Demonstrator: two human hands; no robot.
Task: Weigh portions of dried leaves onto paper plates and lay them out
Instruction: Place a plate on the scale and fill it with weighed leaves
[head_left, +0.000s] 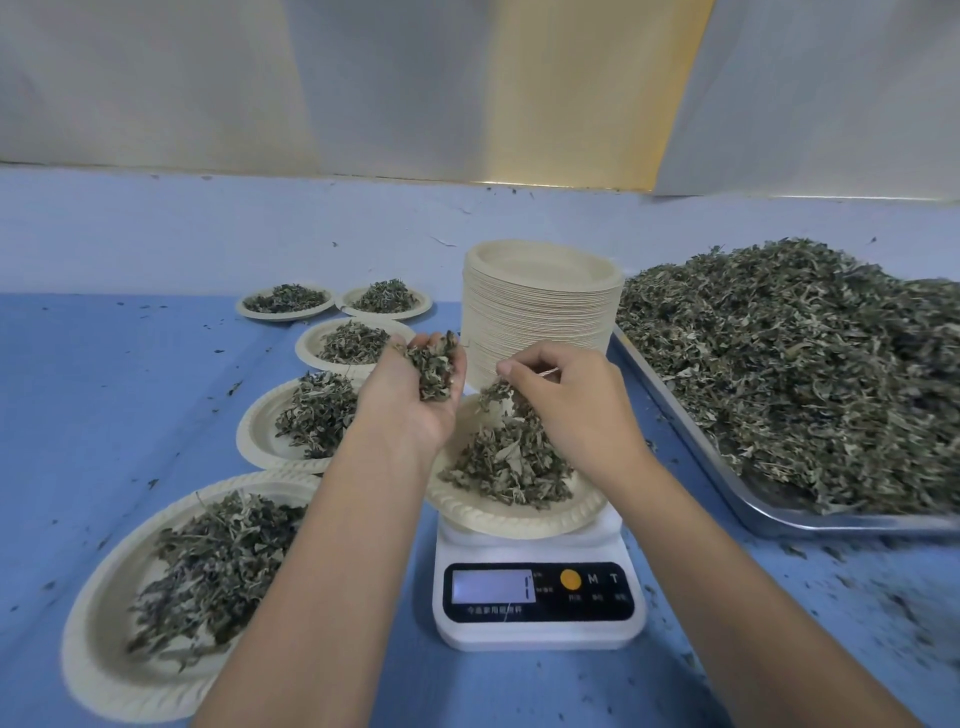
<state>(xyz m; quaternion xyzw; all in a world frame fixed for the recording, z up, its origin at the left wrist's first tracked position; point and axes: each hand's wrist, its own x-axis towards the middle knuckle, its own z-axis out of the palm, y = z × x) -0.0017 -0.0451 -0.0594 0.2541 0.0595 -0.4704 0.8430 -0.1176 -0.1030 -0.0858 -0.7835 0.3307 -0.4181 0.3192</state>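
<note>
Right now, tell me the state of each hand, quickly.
Left hand: cupped, holding a handful of dried leaves.
Right hand: pinching a few dried leaves over the paper plate on the scale.

Blue table (130, 395); cream plates (540, 291); grey-green leaves (789, 364); white scale (540, 631).

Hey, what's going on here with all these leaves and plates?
A person is portioning dried leaves. The left hand holds a handful of leaves while the right hand pinches bits over the plate on the scale. Five filled plates lie to the left; a plate stack and a heaped tray stand behind and right.
</note>
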